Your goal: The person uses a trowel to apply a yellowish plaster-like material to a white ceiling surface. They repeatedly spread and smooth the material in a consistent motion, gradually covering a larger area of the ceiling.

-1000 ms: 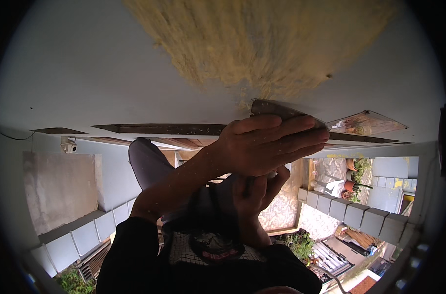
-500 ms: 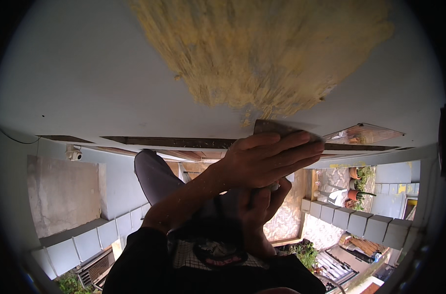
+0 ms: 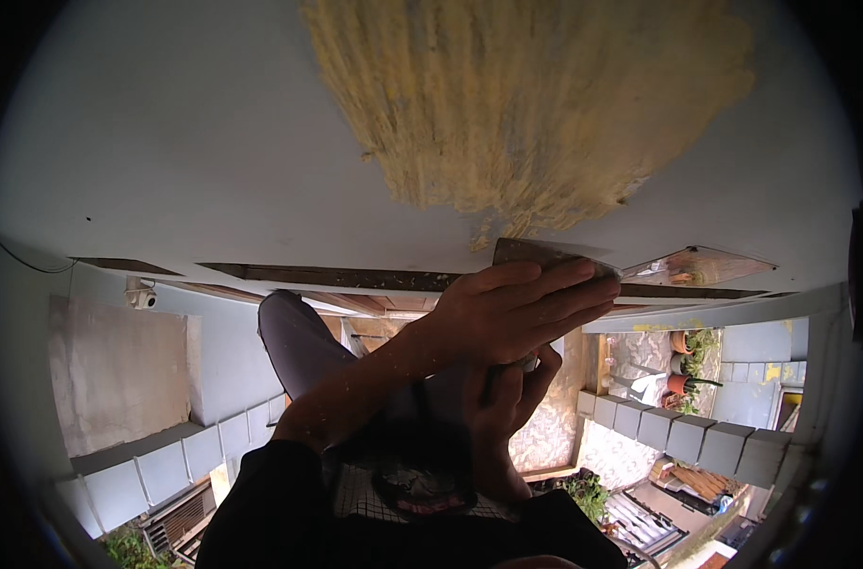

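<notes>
A broad yellow patch of putty-like filler [image 3: 536, 104] spreads in streaks over a pale, smooth surface [image 3: 204, 142]. At the patch's narrow lower tip lies the wide metal blade of a putty knife [image 3: 538, 252], tilted against the surface. My left hand [image 3: 536, 305] reaches across from the left, its fingers stretched out and lying flat along the blade. Underneath it, my right hand [image 3: 504, 394] is closed round the knife's handle, most of which is hidden by the fingers and shadow.
A long dark slot [image 3: 337, 277] with pale crumbs runs along the surface's near edge. To the right sits a shiny square plate [image 3: 702, 266]. My leg [image 3: 299, 332] is at left, below a small white camera [image 3: 140, 294]. Potted plants [image 3: 678, 384] and a tiled ledge [image 3: 688, 436] appear at right.
The whole view has shifted slightly, with the filler patch sitting a little differently in it. Both hands and the putty knife keep nearly the same position and hold.
</notes>
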Action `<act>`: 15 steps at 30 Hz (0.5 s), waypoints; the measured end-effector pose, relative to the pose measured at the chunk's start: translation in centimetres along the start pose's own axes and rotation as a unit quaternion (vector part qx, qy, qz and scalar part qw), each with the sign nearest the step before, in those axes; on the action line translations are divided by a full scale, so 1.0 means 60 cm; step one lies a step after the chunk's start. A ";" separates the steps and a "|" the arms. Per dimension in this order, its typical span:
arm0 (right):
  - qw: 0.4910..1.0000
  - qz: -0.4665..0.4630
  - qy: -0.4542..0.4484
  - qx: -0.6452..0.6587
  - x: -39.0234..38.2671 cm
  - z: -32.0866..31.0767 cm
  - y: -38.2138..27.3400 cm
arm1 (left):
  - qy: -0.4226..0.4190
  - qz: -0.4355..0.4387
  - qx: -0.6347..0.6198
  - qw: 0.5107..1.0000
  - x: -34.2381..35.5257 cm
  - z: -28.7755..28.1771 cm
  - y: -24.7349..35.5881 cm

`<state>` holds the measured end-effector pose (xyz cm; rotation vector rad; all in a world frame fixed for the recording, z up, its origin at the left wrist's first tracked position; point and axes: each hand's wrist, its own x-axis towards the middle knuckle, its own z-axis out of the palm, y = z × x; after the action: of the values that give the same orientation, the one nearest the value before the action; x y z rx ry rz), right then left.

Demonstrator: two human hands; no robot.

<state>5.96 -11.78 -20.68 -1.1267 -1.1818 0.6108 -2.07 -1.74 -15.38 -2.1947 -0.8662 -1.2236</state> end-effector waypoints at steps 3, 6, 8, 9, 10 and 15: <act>0.990 -0.076 -0.056 -0.104 0.018 -0.012 -0.002 | 0.040 0.002 -0.014 0.999 0.035 -0.009 -0.014; 0.980 -0.080 -0.063 -0.173 0.008 -0.019 0.007 | 0.049 0.005 -0.026 0.998 0.036 -0.008 -0.018; 0.993 -0.043 -0.045 -0.097 0.013 -0.012 0.009 | 0.032 -0.014 -0.025 0.999 0.013 0.002 -0.002; 0.997 -0.035 -0.056 -0.049 0.019 -0.010 0.004 | 0.054 -0.024 -0.012 0.998 0.015 0.005 0.002; 0.998 -0.023 -0.054 -0.009 0.026 -0.005 -0.006 | 0.067 -0.012 -0.016 0.998 0.019 0.008 -0.005; 0.978 -0.041 -0.077 -0.190 0.007 -0.019 0.000 | 0.044 -0.007 -0.031 0.999 0.031 -0.009 -0.012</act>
<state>7.14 -11.85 -20.48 -1.3602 -1.5148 0.4239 -2.17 -1.05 -13.41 -2.1682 -0.8198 -1.3604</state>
